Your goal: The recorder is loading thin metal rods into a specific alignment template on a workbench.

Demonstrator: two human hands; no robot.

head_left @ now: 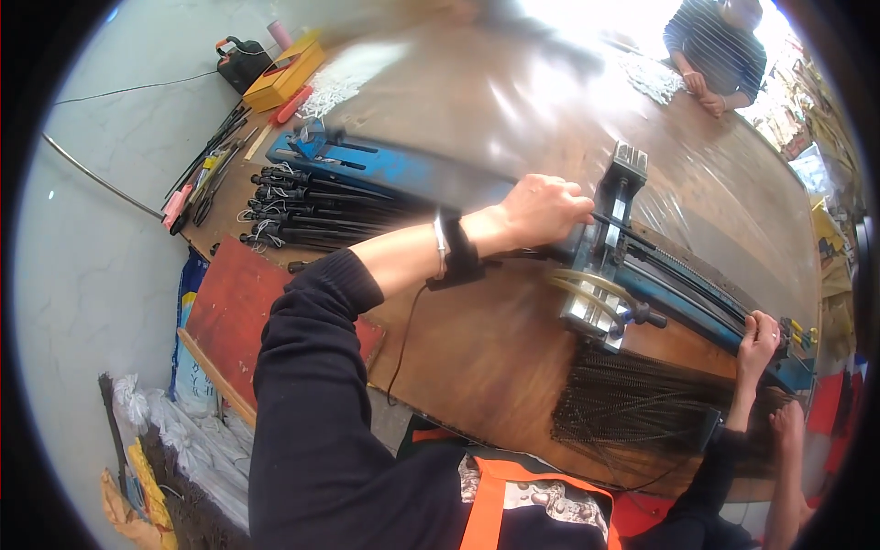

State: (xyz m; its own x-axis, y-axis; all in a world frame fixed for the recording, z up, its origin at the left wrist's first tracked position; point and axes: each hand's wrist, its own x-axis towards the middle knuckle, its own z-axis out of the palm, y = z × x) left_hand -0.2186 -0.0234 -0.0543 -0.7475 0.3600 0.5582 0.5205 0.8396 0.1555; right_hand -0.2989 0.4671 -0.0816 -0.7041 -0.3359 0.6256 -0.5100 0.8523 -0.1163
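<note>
"Where's the black rod [662,254]?"
"Across the metal clamp [629,165], above the blue beam [394,170]. The left hand [547,209] has its fingers pinched on it beside the clamp."
"And the right hand [759,341]?"
"Down at the far end; I can't tell whether it's gripping. Spreading the hands like that probably keeps the rod lined up."

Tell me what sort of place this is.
Probably a workshop: a long blue metal rig sits on the worktable, with black rods and a pile of thin dark strands nearby.
</note>
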